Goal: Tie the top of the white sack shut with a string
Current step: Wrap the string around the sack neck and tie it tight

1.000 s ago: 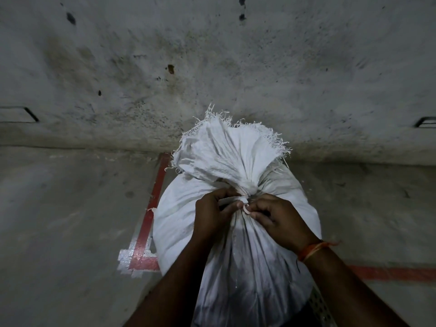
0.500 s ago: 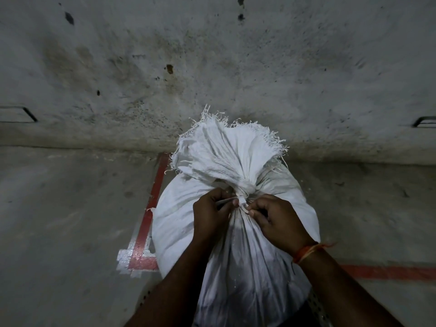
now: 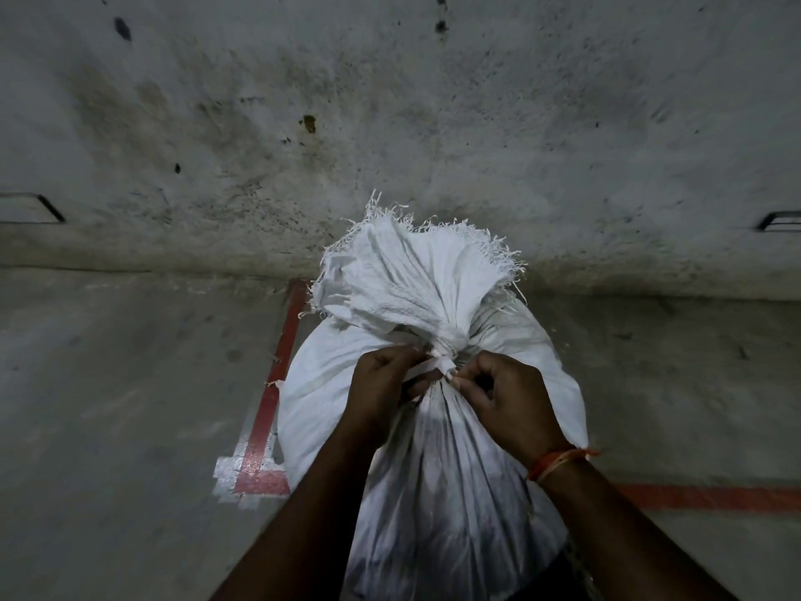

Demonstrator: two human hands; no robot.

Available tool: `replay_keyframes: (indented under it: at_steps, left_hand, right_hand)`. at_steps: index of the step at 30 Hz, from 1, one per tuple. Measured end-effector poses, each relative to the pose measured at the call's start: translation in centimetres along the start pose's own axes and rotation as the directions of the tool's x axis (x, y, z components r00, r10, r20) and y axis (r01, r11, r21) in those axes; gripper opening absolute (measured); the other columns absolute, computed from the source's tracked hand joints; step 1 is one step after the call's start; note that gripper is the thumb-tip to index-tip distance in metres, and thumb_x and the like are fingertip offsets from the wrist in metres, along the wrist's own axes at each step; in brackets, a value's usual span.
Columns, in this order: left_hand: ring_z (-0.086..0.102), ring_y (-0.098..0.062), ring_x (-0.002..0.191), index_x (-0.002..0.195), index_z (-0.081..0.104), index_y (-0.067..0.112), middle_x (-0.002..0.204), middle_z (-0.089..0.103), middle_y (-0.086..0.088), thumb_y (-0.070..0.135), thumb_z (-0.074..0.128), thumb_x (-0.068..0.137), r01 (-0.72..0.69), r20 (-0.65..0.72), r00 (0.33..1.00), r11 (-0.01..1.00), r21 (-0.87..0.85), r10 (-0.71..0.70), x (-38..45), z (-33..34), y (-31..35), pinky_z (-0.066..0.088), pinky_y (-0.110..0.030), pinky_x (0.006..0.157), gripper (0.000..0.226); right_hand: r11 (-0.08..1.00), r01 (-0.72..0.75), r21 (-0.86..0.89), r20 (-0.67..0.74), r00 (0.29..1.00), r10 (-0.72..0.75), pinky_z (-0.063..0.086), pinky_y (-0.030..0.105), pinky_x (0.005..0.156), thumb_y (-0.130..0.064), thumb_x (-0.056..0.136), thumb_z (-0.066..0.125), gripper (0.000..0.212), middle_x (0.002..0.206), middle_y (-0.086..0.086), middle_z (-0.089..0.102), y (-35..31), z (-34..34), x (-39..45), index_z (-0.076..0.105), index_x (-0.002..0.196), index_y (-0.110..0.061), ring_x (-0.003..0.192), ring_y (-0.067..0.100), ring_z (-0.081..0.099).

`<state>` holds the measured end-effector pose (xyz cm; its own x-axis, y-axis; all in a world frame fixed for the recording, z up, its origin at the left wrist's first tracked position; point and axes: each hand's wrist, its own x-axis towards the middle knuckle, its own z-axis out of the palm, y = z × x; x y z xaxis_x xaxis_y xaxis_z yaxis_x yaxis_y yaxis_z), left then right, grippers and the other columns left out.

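A full white woven sack (image 3: 433, 470) stands upright on the floor in front of me. Its top is gathered into a narrow neck, and the frayed mouth (image 3: 411, 275) fans out above it. A pale flat string (image 3: 440, 362) is wrapped round the neck with a knot at the front. My left hand (image 3: 381, 392) pinches one end of the string on the left of the neck. My right hand (image 3: 507, 401) pinches the other end on the right. Both hands sit close against the neck, and the string ends are mostly hidden in my fingers.
A stained concrete wall (image 3: 390, 123) rises directly behind the sack. Red painted lines with silver edging (image 3: 268, 405) mark the concrete floor left of the sack and run off to the right (image 3: 715, 498). An orange thread band (image 3: 555, 461) circles my right wrist.
Both hands have stayed at the neck with small finger shifts on the string. The sack has not moved.
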<state>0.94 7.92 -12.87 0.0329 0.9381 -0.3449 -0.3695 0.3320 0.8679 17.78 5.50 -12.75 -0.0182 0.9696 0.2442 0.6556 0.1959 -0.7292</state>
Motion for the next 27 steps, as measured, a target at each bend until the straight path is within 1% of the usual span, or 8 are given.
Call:
replay_keyframes:
  at_steps: [4,7,12,14,16,19,23,27]
  left_hand:
    - [0.065,-0.025,0.063,0.091,0.069,0.003,0.080,0.064,-0.019,0.002,0.070,0.089,-0.048,0.042,0.998,0.999,-0.010,0.048,0.1,-0.2,-0.3,0.047,-0.020,0.045,0.003]
    - [0.055,-0.013,0.044,0.090,0.070,0.010,0.066,0.069,-0.007,0.001,0.075,0.083,-0.044,0.076,0.996,0.999,0.032,0.041,0.5,-0.5,-0.6,0.039,-0.019,0.042,0.012]
    - [0.048,-0.013,0.041,0.087,0.068,0.007,0.062,0.065,-0.010,-0.002,0.073,0.085,0.038,0.103,0.994,0.999,-0.015,-0.036,1.0,-0.9,-1.1,0.036,-0.020,0.042,0.010]
    - [0.045,-0.013,0.042,0.083,0.068,0.007,0.062,0.058,-0.012,-0.001,0.071,0.087,0.047,0.129,0.991,0.999,-0.026,-0.044,1.0,-0.8,-1.3,0.035,-0.020,0.041,0.009]
    - [0.042,-0.014,0.047,0.082,0.068,0.006,0.064,0.053,-0.012,0.003,0.068,0.090,0.041,0.137,0.990,0.999,0.000,-0.040,0.9,-0.8,-1.4,0.033,-0.021,0.043,0.009]
    - [0.048,-0.013,0.053,0.083,0.067,0.006,0.068,0.060,-0.010,-0.003,0.065,0.091,0.024,0.143,0.989,0.999,0.029,-0.028,0.6,-0.6,-1.4,0.039,-0.017,0.047,0.013]
    - [0.047,-0.015,0.058,0.080,0.064,0.005,0.078,0.057,-0.018,-0.013,0.064,0.087,-0.039,0.142,0.990,0.995,0.093,0.025,0.4,-0.6,-1.3,0.038,-0.021,0.050,0.020]
    - [0.054,-0.011,0.052,0.076,0.065,0.011,0.064,0.064,-0.006,-0.008,0.064,0.090,-0.090,0.113,0.991,0.987,0.135,0.075,0.6,-0.7,-1.5,0.043,-0.020,0.051,0.023]
  right_hand:
    - [1.000,0.003,0.011,-0.005,1.000,-0.003,0.055,0.035,0.067,-0.025,0.081,0.077,0.015,0.069,-0.006,0.068,0.0,0.2,0.0,0.067,0.072,-0.018,0.069,0.005,0.064]
    - [1.000,-0.007,0.025,-0.005,1.000,0.007,0.055,0.035,0.067,-0.026,0.081,0.078,0.014,0.070,-0.008,0.069,-0.1,0.3,0.0,0.069,0.073,-0.019,0.069,0.004,0.064]
    - [0.999,-0.010,0.037,0.004,1.000,0.010,0.055,0.033,0.067,-0.027,0.080,0.079,0.013,0.071,-0.008,0.069,-0.1,0.3,0.2,0.067,0.077,-0.021,0.071,0.003,0.064]
    - [0.999,0.003,0.052,0.032,0.999,-0.004,0.054,0.029,0.069,-0.027,0.080,0.078,0.015,0.074,-0.007,0.068,0.0,0.1,0.4,0.068,0.090,-0.025,0.073,0.005,0.065]
    - [0.996,0.036,0.086,0.098,0.994,-0.044,0.052,0.020,0.075,-0.023,0.082,0.077,0.033,0.083,-0.010,0.068,0.1,-0.3,0.5,0.069,0.112,-0.032,0.081,0.004,0.065]
    - [0.991,0.100,0.088,0.207,0.971,-0.116,0.047,0.014,0.087,-0.017,0.083,0.075,0.047,0.105,-0.008,0.065,0.1,-0.5,0.8,0.065,0.127,-0.032,0.098,0.000,0.062]
    - [0.987,0.136,0.085,0.207,0.967,-0.151,0.051,0.021,0.088,-0.014,0.080,0.076,0.041,0.111,-0.005,0.068,0.2,-0.3,1.0,0.069,0.118,-0.026,0.102,0.005,0.064]
    - [0.990,0.141,0.009,0.108,0.984,-0.141,0.049,0.020,0.068,-0.023,0.076,0.078,0.028,0.091,-0.010,0.067,0.1,0.5,1.0,0.069,0.102,-0.027,0.076,0.003,0.061]
